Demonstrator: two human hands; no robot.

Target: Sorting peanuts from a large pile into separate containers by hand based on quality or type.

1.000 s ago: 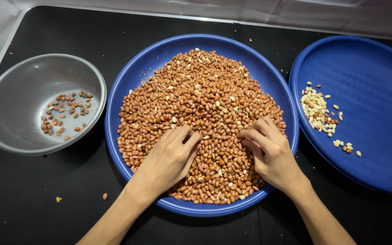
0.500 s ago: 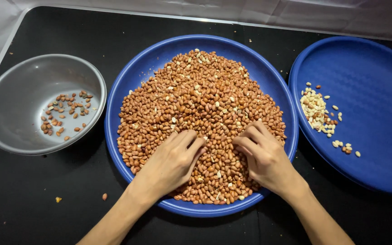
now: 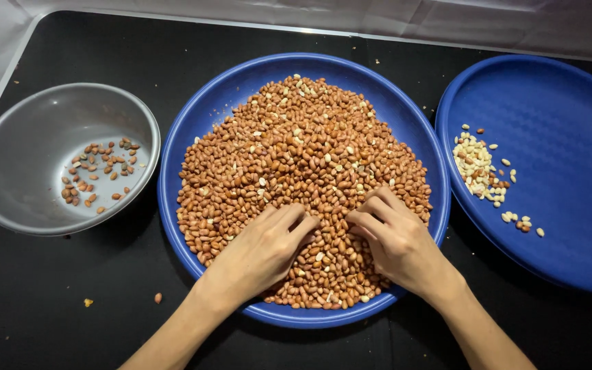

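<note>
Peanuts (image 3: 296,157) fill the middle blue plate (image 3: 241,82). Left hand (image 3: 262,250) and right hand (image 3: 395,240) rest on the near part of the heap, fingers curled into the nuts, gripping nothing that I can see. Grey bowl (image 3: 22,137) sits left, second blue plate (image 3: 570,137) right.

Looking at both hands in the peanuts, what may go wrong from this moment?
The heap of peanuts reaches near the rim of the middle blue plate, so the left hand or right hand may push some over; two pieces already lie on the black table. Pale peanuts in the right plate sit near its edge.
</note>
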